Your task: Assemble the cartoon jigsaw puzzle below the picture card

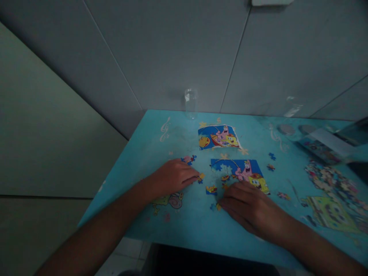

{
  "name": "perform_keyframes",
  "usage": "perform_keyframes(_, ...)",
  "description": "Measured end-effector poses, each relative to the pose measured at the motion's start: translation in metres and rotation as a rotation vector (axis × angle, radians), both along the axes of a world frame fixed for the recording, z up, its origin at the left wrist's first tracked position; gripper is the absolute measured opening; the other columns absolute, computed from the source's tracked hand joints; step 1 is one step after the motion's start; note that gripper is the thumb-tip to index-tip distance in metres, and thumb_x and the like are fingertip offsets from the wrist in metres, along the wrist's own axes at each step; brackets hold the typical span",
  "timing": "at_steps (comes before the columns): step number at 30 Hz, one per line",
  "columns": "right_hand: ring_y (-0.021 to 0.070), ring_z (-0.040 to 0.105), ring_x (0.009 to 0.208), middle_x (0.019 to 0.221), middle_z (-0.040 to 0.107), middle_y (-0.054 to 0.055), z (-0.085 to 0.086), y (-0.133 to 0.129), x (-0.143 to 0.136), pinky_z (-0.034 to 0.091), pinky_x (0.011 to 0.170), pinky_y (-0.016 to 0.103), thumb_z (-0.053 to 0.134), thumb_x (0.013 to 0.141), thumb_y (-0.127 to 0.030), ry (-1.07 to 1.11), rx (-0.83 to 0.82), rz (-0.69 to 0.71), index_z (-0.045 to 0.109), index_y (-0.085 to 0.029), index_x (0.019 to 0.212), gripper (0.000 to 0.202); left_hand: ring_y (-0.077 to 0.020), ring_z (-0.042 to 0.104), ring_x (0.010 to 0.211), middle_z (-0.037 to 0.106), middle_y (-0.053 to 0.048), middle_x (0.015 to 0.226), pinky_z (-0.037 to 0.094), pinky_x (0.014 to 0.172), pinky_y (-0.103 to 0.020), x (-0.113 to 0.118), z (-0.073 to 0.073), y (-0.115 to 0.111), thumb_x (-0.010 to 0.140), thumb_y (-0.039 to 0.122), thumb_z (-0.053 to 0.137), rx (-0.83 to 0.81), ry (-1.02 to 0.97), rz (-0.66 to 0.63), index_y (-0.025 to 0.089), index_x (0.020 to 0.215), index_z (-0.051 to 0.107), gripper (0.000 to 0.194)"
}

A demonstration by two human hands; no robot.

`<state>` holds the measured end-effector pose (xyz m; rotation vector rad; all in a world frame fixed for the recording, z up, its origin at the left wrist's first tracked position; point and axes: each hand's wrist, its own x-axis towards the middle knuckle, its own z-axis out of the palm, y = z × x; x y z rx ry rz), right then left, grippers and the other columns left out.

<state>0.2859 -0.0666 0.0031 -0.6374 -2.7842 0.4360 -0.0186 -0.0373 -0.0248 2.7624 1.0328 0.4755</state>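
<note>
A partly joined jigsaw puzzle (pixel 245 170) of cartoon figures lies on the blue table, with a gap in its lower left. Above it is a matching reference picture (pixel 220 137). The closed fingertips of my left hand (pixel 179 176) pinch the edge of a small puzzle piece (pixel 200 178) left of the gap. My right hand (pixel 250 207) covers the puzzle's lower edge, its bent fingers together on a blue and yellow piece (pixel 218 207). Between my hands lies a joined bit of puzzle (pixel 211 190). Another cluster of pieces (pixel 188 159) sits just beyond my left hand.
A clear plastic cylinder (pixel 191 104) stands at the table's back edge against the wall. Loose pieces (pixel 271 167) lie to the right, with a large pile (pixel 330 178) farther over. Round lids (pixel 286 129) and a printed container (pixel 324 147) are at the back right.
</note>
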Motion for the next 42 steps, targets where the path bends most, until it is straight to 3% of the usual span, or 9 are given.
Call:
perform_keyframes(4,0.0213,0.063,0.087,0.092,0.069,0.006,0.002,0.003,0.004,0.050,0.084,0.041,0.054,0.102,-0.021,0.028,0.020,-0.072,0.072,-0.020,0.109,0.019,-0.0173,0.071,0.081,0.075,-0.002,0.087,0.051,0.081,-0.032,0.000,0.004,-0.001,0.104,0.033,0.056,-0.020,0.015,0.003,0.022,0.106,0.071,0.019)
perform_keyframes(10,0.0237,0.069,0.095,0.104,0.074,0.009,0.002,0.013,0.016,0.054,0.089,0.043,0.056,0.101,-0.023,0.131,0.038,-0.342,0.071,-0.018,0.112,0.020,-0.0169,0.070,0.083,0.073,-0.002,0.090,0.049,0.084,-0.032,-0.005,0.013,-0.001,0.104,0.032,0.055,-0.071,0.015,-0.014,0.020,0.099,0.068,0.018)
perform_keyframes(15,0.0248,0.070,0.096,0.105,0.075,0.009,0.004,0.021,0.024,0.056,0.089,0.043,0.057,0.101,-0.026,0.094,0.023,-0.445,0.072,-0.019,0.112,0.020,-0.0189,0.068,0.080,0.072,-0.003,0.087,0.049,0.080,-0.035,-0.011,0.015,0.001,0.104,0.034,0.052,0.019,0.033,0.085,0.020,0.097,0.067,0.022)
perform_keyframes(21,0.0251,0.067,0.104,0.109,0.073,0.008,0.004,0.018,0.020,0.055,0.095,0.044,0.055,0.102,-0.026,0.020,-0.026,-0.404,0.073,-0.022,0.110,0.020,-0.0202,0.070,0.083,0.073,-0.006,0.091,0.052,0.083,-0.038,-0.014,0.011,0.004,0.105,0.033,0.048,0.071,0.075,0.189,0.018,0.103,0.067,0.024)
perform_keyframes(42,0.0245,0.065,0.107,0.110,0.071,0.008,0.002,0.016,0.017,0.054,0.100,0.046,0.055,0.102,-0.026,0.011,-0.053,-0.361,0.073,-0.022,0.112,0.021,-0.0198,0.072,0.087,0.076,-0.006,0.101,0.053,0.084,-0.037,-0.017,0.002,0.008,0.106,0.036,0.048,0.101,0.135,0.171,0.021,0.113,0.069,0.027)
